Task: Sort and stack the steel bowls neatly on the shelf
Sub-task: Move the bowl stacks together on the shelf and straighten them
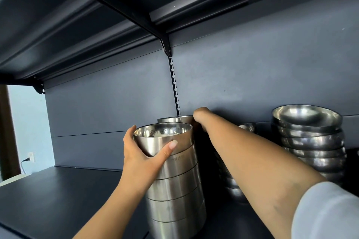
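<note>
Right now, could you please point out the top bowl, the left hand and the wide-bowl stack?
top bowl (165, 131): head view, inner wall.
left hand (139, 156): head view, palm.
wide-bowl stack (310, 141): head view, side.

Dark blue back panel (252, 68), slotted upright (174, 87), pale wall (25, 122) with socket (31, 157) at left

Near stack of steel bowls (174, 184): brushed, satin metal. Right stack of wider bowls (310, 141): polished, mirror-glossy metal. Shelf (58, 200) and back panel (252, 73): matt, dark painted surface, smooth. Sleeve (328, 213): pale cloth.

right hand (202, 117) fingers hidden behind rear bowl stack (175, 119); middle stack (233, 186) behind forearm
</note>
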`<state>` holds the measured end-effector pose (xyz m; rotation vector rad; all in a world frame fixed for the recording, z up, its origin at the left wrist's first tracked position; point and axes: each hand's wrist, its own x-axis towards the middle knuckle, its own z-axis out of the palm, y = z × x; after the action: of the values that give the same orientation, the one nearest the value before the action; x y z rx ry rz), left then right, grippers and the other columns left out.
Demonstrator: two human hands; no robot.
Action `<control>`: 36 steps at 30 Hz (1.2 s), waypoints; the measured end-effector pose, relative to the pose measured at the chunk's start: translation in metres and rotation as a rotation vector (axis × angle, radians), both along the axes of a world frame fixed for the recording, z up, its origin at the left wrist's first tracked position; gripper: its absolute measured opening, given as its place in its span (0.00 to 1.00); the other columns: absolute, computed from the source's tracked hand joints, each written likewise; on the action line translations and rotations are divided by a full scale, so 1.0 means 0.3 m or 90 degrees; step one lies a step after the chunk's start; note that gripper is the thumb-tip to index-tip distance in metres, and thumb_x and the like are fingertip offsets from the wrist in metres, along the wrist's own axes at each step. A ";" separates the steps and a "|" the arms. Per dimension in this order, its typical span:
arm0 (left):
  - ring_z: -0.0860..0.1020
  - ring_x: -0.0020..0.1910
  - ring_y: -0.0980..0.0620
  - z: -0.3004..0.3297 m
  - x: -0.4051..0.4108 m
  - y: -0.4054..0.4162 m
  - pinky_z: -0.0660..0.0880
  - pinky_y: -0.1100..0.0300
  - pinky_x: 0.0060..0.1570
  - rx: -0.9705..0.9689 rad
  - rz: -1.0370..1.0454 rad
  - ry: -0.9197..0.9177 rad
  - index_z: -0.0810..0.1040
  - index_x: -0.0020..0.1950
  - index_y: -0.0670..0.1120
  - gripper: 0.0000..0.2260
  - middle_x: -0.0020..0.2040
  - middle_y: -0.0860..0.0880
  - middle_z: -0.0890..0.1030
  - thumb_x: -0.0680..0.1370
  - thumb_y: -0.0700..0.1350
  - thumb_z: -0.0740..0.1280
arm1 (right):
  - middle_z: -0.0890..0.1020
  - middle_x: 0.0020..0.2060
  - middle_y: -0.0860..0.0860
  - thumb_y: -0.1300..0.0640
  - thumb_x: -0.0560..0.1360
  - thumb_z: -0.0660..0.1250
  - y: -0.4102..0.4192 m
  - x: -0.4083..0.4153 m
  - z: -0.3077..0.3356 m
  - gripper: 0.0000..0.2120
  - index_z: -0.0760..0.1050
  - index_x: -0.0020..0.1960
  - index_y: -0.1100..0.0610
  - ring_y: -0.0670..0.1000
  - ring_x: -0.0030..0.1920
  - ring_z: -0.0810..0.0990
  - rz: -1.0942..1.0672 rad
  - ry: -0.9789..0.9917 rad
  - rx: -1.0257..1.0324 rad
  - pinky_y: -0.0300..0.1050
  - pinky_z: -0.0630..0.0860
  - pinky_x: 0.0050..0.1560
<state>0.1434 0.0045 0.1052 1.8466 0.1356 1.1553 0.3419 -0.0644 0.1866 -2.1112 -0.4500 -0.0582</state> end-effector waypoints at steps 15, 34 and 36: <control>0.59 0.64 0.63 -0.021 0.018 0.011 0.57 0.63 0.62 0.010 0.007 -0.038 0.53 0.73 0.53 0.52 0.65 0.60 0.59 0.56 0.64 0.72 | 0.77 0.60 0.59 0.62 0.75 0.60 0.062 0.001 -0.033 0.17 0.70 0.63 0.65 0.55 0.54 0.77 0.060 0.133 0.284 0.41 0.70 0.44; 0.57 0.66 0.65 -0.019 0.021 -0.018 0.55 0.63 0.63 -0.059 0.052 -0.092 0.54 0.75 0.53 0.54 0.74 0.56 0.60 0.52 0.69 0.67 | 0.69 0.67 0.59 0.51 0.80 0.52 -0.028 -0.113 0.015 0.22 0.62 0.69 0.61 0.58 0.66 0.68 0.050 -0.058 0.342 0.45 0.64 0.60; 0.58 0.70 0.62 -0.018 0.025 -0.023 0.56 0.63 0.63 -0.090 0.047 -0.097 0.55 0.75 0.53 0.53 0.74 0.55 0.60 0.53 0.70 0.66 | 0.75 0.60 0.57 0.50 0.80 0.53 -0.062 -0.186 0.004 0.20 0.67 0.66 0.62 0.56 0.64 0.70 0.120 -0.064 0.396 0.45 0.64 0.60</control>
<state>0.1508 -0.0023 0.0999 1.6354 0.1947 1.2995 0.2859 -0.0830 0.1877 -1.4543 -0.6006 -0.1719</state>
